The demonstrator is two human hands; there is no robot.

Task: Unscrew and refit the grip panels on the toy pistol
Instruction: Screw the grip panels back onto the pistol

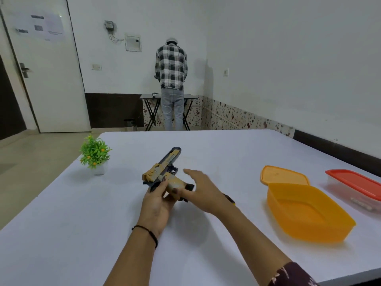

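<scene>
A toy pistol [165, 168], tan and dark blue, is held just above the white table [82, 223] near its middle, barrel pointing away from me. My left hand [158, 201] grips it at the grip, fingers and thumb curled around the tan panel. My right hand [203, 188] hovers beside the grip's butt end with fingers straight and spread; its thumb side lies close to the grip, and contact cannot be made out. A dark and yellow object [230, 199] peeks out from under my right wrist.
An open orange container [307, 213] stands at the right, its lid [282, 175] leaning behind it. A clear box with a red lid [358, 187] lies at the far right. A small potted plant [95, 154] stands at the left. A person stands at a far table.
</scene>
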